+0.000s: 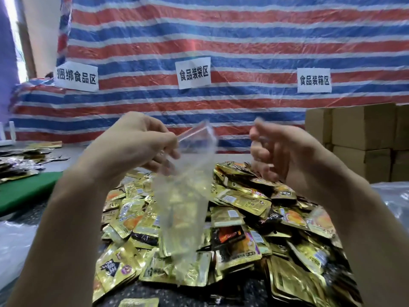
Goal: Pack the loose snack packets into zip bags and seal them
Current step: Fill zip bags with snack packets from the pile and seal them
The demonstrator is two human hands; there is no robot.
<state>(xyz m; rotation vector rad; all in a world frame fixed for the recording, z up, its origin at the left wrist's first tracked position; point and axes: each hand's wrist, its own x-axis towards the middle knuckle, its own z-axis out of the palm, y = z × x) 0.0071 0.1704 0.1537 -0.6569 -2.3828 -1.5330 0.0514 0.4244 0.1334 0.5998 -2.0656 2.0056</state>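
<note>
**Clear zip bag hanging over the packet heap**

The left hand (132, 147) is holding a clear zip bag (183, 207) by its top. Its fingers (163, 138) are pinching the sealing strip at the mouth. The zip bag is hanging from that pinch above the middle of the bench (143, 291), and its lower end is drooping in front of the heap. Whether it is touching the heap is not clear.

The right hand (283, 149) is hovering just beside the bag's mouth, level with the left hand. Its fingers (259, 149) are curling inward. Motion is blurring them, so I cannot tell whether they are grasping anything.

A big heap of gold and black snack packets (243, 218) is lying across the middle of the bench, spilling toward its near edge. Some of the packets are showing through the clear plastic.

A green mat (26, 187) is lying at the left side of the bench. More loose packets (20, 160) are lying beyond it toward the far left corner. Brown cardboard boxes (363, 134) are standing stacked at the far right corner. A red, white and blue striped tarp (199, 41) is hanging behind the far edge. Three white paper labels (194, 72) with printed characters are sticking to it.
</note>
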